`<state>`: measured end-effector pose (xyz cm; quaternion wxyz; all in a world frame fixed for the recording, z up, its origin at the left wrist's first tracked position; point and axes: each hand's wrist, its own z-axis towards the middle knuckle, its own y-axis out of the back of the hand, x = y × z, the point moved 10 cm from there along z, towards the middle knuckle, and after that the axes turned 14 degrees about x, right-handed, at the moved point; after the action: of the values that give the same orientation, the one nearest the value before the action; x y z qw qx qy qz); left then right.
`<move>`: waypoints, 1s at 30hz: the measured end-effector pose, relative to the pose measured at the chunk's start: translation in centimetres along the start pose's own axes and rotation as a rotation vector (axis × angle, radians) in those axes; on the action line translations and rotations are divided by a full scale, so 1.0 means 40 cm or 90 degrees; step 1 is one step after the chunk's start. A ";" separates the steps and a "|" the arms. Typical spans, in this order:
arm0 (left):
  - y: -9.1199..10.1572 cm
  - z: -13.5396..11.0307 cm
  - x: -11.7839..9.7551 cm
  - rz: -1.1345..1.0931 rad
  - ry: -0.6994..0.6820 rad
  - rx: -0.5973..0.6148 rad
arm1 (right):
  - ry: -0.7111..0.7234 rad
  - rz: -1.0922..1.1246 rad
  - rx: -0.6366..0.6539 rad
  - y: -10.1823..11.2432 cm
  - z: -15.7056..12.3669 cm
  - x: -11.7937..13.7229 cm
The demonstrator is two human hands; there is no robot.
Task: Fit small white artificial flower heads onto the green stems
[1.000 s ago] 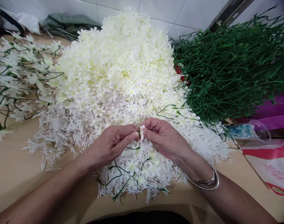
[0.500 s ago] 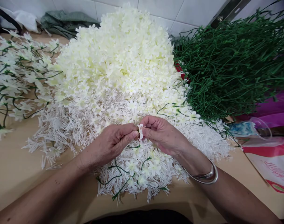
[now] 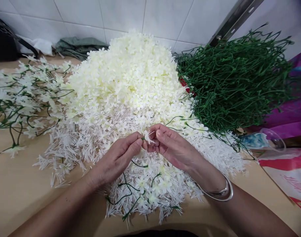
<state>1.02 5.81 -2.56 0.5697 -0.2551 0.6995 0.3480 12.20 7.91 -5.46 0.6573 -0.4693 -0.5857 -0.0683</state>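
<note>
"What's left of the hands?"
"Flowered stems (image 3: 23, 102), white blooms on green, spread over the table (image 3: 24, 194). Behind them sits a black bag (image 3: 3, 39)."
"And the left hand (image 3: 123, 156)?"
"Thumb and fingers are pinched together on the green base of one small white flower (image 3: 147, 137)."
"Where does that flower sit, then?"
"Between the two hands, its petals and thin tips facing the right one. Ahead of them rises a heap of loose blossoms (image 3: 130, 74); white filaments (image 3: 66, 140) lie beneath and around."
"The right hand (image 3: 173, 148)?"
"Loosely curled beside the flower, thumb lifted clear of it. Whether the fingertips touch it, I can't tell. A silver bangle (image 3: 228, 194) circles that wrist."
"Farther right?"
"A dense mound of green stems (image 3: 234, 82) beyond the hand; nearer, a clear cup (image 3: 275, 141) and a red-and-white packet (image 3: 286, 164)."
</note>
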 end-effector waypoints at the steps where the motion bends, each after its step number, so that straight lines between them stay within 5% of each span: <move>1: 0.001 -0.001 0.005 -0.006 0.002 -0.003 | 0.025 -0.021 -0.010 0.000 -0.005 0.010; 9: 0.012 -0.003 0.026 -0.057 0.003 -0.044 | 0.291 -0.536 -0.106 -0.062 -0.069 0.131; 12: 0.015 0.000 0.024 -0.055 -0.006 -0.053 | 0.316 -0.657 -0.098 -0.091 -0.071 0.137; 30: 0.021 0.001 0.009 0.009 -0.006 -0.076 | 0.388 -0.859 -0.097 -0.148 -0.089 0.128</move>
<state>0.32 6.39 -2.73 0.5545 -0.2820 0.6763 0.3945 12.50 4.51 2.43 0.5714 -0.0121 -0.5323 -0.6245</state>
